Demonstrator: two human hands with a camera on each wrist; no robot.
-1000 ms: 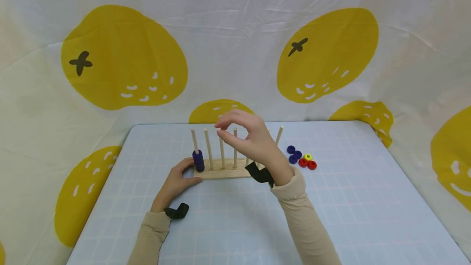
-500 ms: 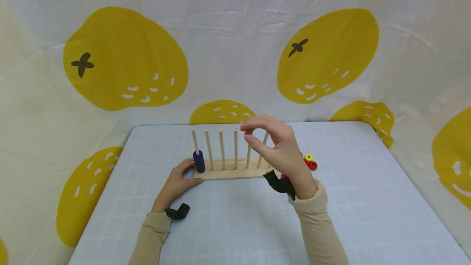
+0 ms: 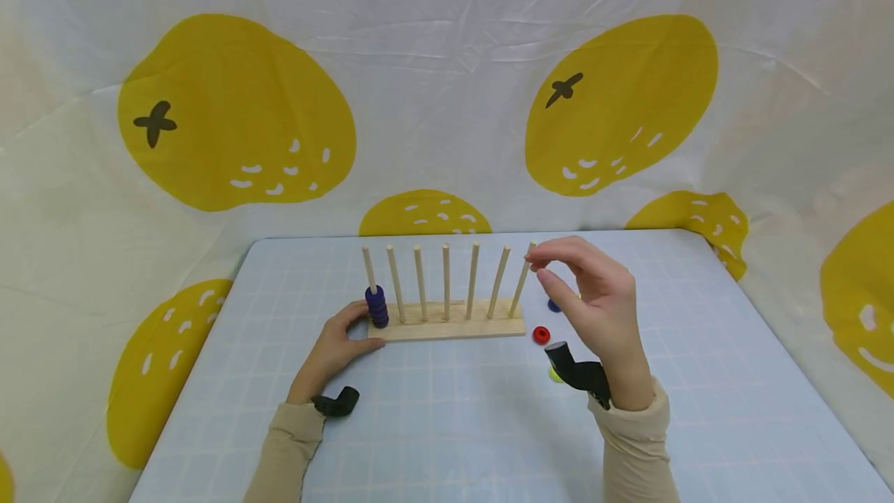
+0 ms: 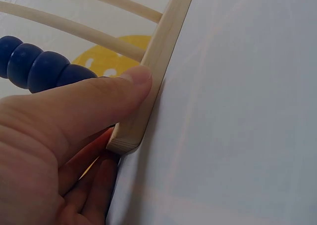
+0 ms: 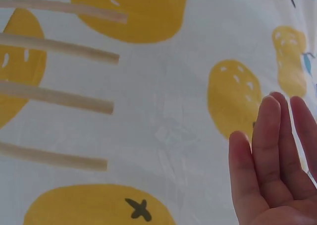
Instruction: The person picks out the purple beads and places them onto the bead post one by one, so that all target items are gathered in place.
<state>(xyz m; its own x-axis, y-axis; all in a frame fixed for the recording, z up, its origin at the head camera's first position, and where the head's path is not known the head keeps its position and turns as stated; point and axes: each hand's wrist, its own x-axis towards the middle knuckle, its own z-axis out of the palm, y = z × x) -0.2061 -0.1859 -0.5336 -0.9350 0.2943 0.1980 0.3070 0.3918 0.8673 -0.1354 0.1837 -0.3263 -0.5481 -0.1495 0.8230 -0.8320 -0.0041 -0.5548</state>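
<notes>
Rack: a wooden rack (image 3: 447,330) with seven pegs is set between the left and right edges of the table (image 3: 447,425), closer to the far edge than to the hands' side, with its base roughly parallel to that edge.
Stack: several blue rings (image 3: 375,307) are threaded on the leftmost peg (image 3: 369,266), resting low on it.
Left hand: the left end of the base is gripped by the left hand (image 3: 340,344); the thumb is pressed to the front face and the fingers are curled behind the end.
Right hand: nothing is held by the right hand (image 3: 594,297), raised with relaxed fingers and a gap between thumb and forefinger; its fingertips are seen beside the top of the rightmost peg (image 3: 519,293), and contact cannot be told.
Loose rings: a red ring (image 3: 541,335) is laid flat just beside the rack's right end; a blue ring (image 3: 555,306) and a yellow ring (image 3: 556,375) are partly hidden by the right hand and its wrist device (image 3: 578,373).
Backdrop: behind the table's far edge, a white cloth (image 3: 440,123) is printed with yellow fruit.
</notes>
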